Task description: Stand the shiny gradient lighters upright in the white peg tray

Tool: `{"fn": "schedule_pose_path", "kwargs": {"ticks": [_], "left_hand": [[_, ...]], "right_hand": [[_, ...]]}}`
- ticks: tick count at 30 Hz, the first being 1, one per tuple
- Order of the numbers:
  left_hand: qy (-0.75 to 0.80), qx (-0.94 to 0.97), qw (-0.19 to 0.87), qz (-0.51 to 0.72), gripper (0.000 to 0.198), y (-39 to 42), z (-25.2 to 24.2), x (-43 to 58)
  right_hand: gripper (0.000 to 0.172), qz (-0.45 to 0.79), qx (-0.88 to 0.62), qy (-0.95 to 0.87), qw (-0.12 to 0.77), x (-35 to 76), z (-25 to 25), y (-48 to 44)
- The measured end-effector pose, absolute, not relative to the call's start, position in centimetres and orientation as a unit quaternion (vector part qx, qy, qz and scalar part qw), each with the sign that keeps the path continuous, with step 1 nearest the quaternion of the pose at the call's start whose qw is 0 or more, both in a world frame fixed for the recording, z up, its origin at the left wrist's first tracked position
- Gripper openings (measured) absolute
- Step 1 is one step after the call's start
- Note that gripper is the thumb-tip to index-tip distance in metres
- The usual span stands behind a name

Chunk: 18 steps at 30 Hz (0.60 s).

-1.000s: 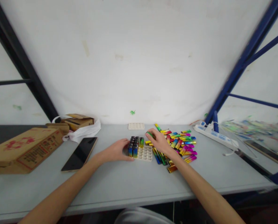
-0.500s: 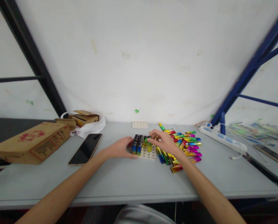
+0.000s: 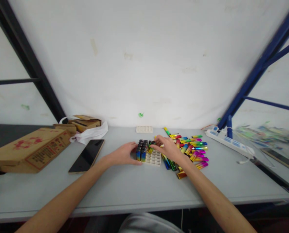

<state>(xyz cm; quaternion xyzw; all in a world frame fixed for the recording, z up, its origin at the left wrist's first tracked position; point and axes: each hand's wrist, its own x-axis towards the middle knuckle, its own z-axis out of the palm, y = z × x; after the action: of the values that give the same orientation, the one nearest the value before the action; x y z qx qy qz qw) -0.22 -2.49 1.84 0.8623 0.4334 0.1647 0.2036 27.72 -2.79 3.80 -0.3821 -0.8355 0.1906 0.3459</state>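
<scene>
Shiny metallic lighters (image 3: 141, 155) with black tops stand upright in rows on the left side of a white tray (image 3: 155, 160) with round hollows. My left hand (image 3: 123, 153) curves around the left side of these rows, its thumb at the tray's front corner and its fingertips partly hidden behind the lighters. Over the tray's back right part, my right hand (image 3: 167, 148) pinches the top of a yellow-green lighter (image 3: 150, 150) beside the filled rows. The fingers partly cover that lighter. Just right of the tray lies a loose pile of multicoloured lighters (image 3: 195, 157).
Another white tray (image 3: 144, 129) lies near the wall. On the left are a phone (image 3: 87, 156), a white plastic bag (image 3: 92, 133), a large cardboard box (image 3: 32, 147) and a smaller open box (image 3: 86, 123). A white power strip (image 3: 229, 141) with cables lies at the right.
My right hand has moved slightly left and back with the yellow-green lighter, which now sits lower, close against the standing rows. My left hand stays at the tray. The view has shifted slightly.
</scene>
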Motion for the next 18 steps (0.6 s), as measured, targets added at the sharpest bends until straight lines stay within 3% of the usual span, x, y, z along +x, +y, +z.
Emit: {"fn": "schedule_pose_path", "kwargs": {"ticks": [13,18], "left_hand": [[0.44,0.862,0.193,0.162,0.071,-2.6,2.0,-0.3],[0.44,0.861,0.205,0.154,0.07,-2.5,2.2,-0.3]], "right_hand": [[0.023,0.184,-0.34,-0.877,0.285,27.9,4.4,-2.4],[0.032,0.098,-0.406,-0.87,0.261,26.6,3.8,-2.3]]}}
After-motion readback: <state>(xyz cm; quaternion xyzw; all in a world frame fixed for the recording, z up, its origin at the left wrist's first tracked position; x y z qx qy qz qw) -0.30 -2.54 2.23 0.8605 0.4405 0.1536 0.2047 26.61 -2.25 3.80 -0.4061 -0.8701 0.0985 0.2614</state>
